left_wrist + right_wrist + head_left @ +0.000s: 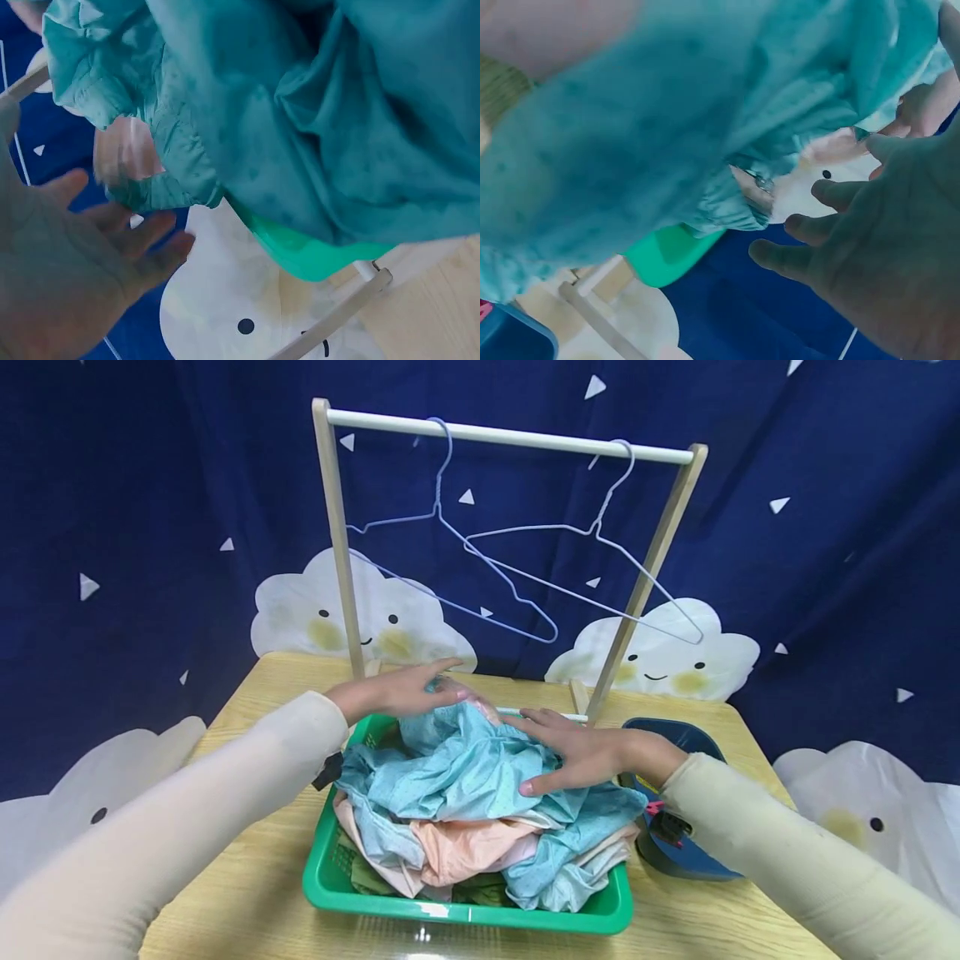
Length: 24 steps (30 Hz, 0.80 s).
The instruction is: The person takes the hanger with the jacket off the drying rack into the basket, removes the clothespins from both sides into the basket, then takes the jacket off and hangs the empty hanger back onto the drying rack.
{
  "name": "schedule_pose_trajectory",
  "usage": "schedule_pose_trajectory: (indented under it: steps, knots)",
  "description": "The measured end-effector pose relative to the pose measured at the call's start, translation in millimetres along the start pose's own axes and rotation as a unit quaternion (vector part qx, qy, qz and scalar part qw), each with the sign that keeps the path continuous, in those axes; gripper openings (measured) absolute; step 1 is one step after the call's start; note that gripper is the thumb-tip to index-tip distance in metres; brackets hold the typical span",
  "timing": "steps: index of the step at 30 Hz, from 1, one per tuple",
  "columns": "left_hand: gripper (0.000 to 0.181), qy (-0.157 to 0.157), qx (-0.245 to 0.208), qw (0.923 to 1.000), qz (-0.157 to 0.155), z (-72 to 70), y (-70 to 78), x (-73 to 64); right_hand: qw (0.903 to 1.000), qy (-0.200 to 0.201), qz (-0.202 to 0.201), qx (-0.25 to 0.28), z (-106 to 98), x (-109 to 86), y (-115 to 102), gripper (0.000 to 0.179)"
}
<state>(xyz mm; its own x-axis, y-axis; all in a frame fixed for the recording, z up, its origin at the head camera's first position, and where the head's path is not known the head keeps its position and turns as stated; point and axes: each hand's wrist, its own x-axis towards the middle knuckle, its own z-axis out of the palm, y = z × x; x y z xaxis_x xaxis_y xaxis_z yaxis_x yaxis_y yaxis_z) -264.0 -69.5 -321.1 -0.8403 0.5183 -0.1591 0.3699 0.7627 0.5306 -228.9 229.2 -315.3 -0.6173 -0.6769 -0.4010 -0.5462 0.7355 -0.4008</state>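
A turquoise garment (480,760) with small dots and a gathered edge (184,161) lies bunched on top of a heap of clothes in a green basket (468,914). Over its back left part, my left hand (397,689) stretches its fingers toward the middle. My right hand (577,747) spreads its fingers over the right side, thumb at the cloth. In the left wrist view, the fingers (154,247) are loosely extended beside the gathered edge. The right wrist view has my right fingers (817,217) apart from each other, close to the cloth.
Peach cloth (465,852) and olive cloth (367,877) show lower in the basket. Behind stands a wooden rack (510,437) with a bluish hanger (480,614) and a paler hanger (600,607). A dark blue bin (701,860) stands on the wooden table (247,852) at right.
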Motion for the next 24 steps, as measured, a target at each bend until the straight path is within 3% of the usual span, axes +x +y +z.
schedule_pose_trajectory:
  steps: [6, 11, 14, 17, 24]
  knots:
    - [0.080, -0.064, -0.014, 0.9977, 0.019, 2.2, 1.9, -12.6, 0.9995, -0.017, 0.016, -0.020, 11.2, -2.3, -2.0, 0.095]
    - [0.095, -0.124, 0.012, 0.9913, 0.041, 17.6, 11.7, -35.6, 0.9995, -0.020, 0.004, -0.025, 23.3, -8.2, -4.9, 0.092]
    - [0.104, -0.171, 0.056, 0.9835, 0.014, 29.6, 19.4, -51.6, 0.9992, -0.020, 0.002, -0.035, 30.9, -10.9, -7.5, 0.094]
    - [0.110, -0.204, 0.119, 0.9712, -0.034, 41.2, 28.1, -63.7, 0.9985, -0.024, 0.012, -0.047, 39.7, -11.3, -9.9, 0.098]
    - [0.111, -0.243, 0.211, 0.9420, -0.097, 66.2, 41.7, -69.3, 0.9961, -0.049, 0.046, -0.057, 62.9, -3.9, -14.8, 0.105]
